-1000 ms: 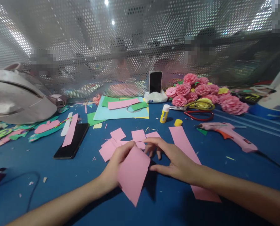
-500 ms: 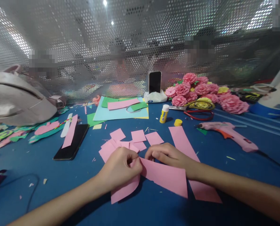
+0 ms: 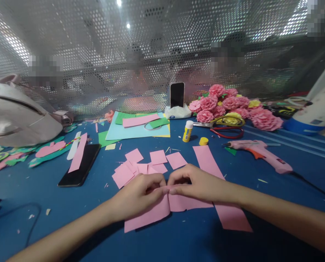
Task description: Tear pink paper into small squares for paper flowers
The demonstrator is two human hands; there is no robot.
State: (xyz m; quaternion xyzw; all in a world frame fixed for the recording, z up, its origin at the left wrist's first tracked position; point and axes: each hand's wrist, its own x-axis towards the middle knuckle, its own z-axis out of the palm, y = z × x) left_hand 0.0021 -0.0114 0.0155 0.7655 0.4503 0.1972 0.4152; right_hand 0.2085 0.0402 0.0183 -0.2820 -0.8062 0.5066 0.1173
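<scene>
A pink paper strip [image 3: 151, 215] with a crease near its middle is held up between both hands. My left hand [image 3: 140, 194] pinches its upper edge just left of the crease. Close beside it, my right hand [image 3: 196, 185] pinches the same edge right of the crease, fingertips nearly touching the left ones. Just beyond the hands lie several small pink paper squares [image 3: 158, 157], some overlapping. Another long pink strip [image 3: 232, 214] lies on the table, passing partly under my right forearm.
A glue stick [image 3: 188, 131] stands uncapped near its yellow cap [image 3: 203, 141]. Scissors [image 3: 225, 128] and pink paper flowers [image 3: 217, 102] lie behind. To the right is a pink glue gun [image 3: 263, 154] with a cord. A dark phone [image 3: 80, 165] and a pale bag [image 3: 20, 112] are left.
My right hand has moved left and closed on the strip beside my left hand. The strip's right half has swung up and in, now bent at the crease.
</scene>
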